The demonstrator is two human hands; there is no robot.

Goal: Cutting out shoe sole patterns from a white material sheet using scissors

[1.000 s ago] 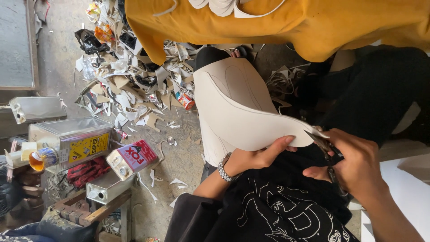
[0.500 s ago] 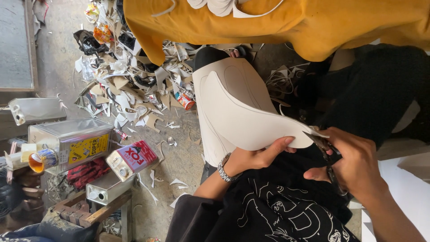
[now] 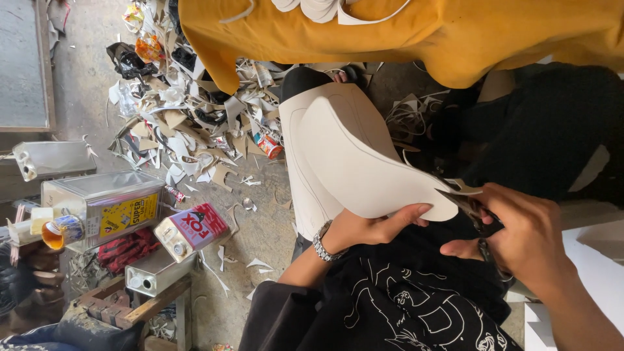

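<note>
White, curved sheet material [image 3: 364,162] is held near the middle of the view, above the lap in dark printed cloth. Far to the left, square metal cans [image 3: 104,205] and a red and white can [image 3: 192,229] are seen on the floor, with a heap of pale cut scraps [image 3: 188,123] beside them. The sheet's lower edge is pinched by the closed fingers of the left hand [image 3: 370,227]. At its right tip, dark scissors [image 3: 478,214] are gripped by the right hand [image 3: 526,237], blades on the sheet.

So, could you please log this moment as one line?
left hand: holds white curved sheet | right hand: scissors cutting its edge
</note>
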